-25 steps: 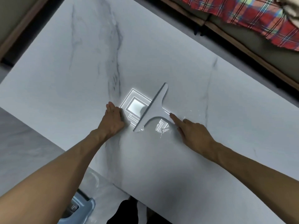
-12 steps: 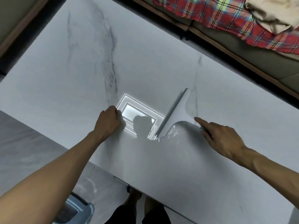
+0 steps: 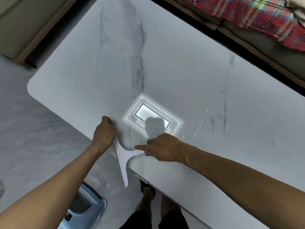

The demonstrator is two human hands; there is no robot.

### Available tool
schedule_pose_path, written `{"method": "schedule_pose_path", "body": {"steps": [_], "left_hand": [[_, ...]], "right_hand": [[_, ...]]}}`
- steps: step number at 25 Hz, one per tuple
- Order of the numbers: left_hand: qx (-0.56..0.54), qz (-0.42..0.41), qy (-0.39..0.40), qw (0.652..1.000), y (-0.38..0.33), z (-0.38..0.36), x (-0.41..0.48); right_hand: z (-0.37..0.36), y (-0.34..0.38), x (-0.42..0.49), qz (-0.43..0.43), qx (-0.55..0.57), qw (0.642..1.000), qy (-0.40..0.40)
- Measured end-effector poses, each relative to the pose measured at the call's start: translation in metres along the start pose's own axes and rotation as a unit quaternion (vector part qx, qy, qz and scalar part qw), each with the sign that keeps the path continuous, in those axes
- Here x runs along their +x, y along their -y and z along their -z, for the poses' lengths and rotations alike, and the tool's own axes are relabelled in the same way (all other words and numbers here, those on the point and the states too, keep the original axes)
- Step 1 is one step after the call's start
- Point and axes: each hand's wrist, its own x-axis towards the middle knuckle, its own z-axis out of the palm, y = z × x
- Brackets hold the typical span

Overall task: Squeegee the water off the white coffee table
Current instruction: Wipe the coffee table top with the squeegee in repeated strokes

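Risk nearest first: grey-blue bin [image 3: 85, 205] on the floor, off to the left of the squeegee [image 3: 121, 162], so runoff likely to miss it and wet the tiles. Blade hanging past the near edge of the white coffee table [image 3: 181, 71]. Right hand [image 3: 163, 147] curled on the handle, forefinger stretched along it: a thin grip, liable to slip. Left hand [image 3: 104, 134] fisted at the rim, contents impossible to tell. Farther out, line of droplets [image 3: 198, 128] not yet swept.

Count: 1 white coffee table [image 3: 165, 63]; 1 white squeegee [image 3: 121, 160] at its near edge; 2 bare hands, left hand [image 3: 104, 134] and right hand [image 3: 163, 147]; 1 light-blue bin [image 3: 82, 207] on floor; 1 plaid cloth [image 3: 247, 12].
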Motion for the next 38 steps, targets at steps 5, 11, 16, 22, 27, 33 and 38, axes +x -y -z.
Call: {"method": "schedule_pose_path", "body": {"steps": [5,11,16,22,27,33,38], "left_hand": [[0.004,-0.003,0.012,1.0,0.017,-0.012,-0.009],[0.092,-0.147,0.05,0.984,-0.016,-0.063,-0.028],[0.226,-0.156,0.116,0.954,-0.024,-0.101,-0.035],[0.179,-0.198,0.049,0.963,-0.019,-0.095,-0.045],[0.121,-0.168,0.038,0.978,0.014,-0.084,-0.064],[0.242,-0.26,0.044,0.934,0.04,-0.111,-0.094],[0.263,-0.242,0.076,0.931,0.024,-0.151,-0.124]], "right_hand": [[-0.008,-0.014,-0.004,-0.028,-0.016,0.999,0.012],[-0.026,-0.064,-0.138,-0.211,0.073,0.974,-0.043],[-0.066,-0.054,-0.252,-0.378,0.102,0.919,-0.049],[-0.082,0.01,-0.259,-0.405,0.122,0.903,-0.079],[-0.087,0.049,-0.151,-0.268,0.158,0.949,-0.045],[-0.116,0.049,-0.144,-0.264,0.154,0.952,-0.035],[-0.146,0.031,-0.255,-0.334,0.182,0.923,-0.057]]}}
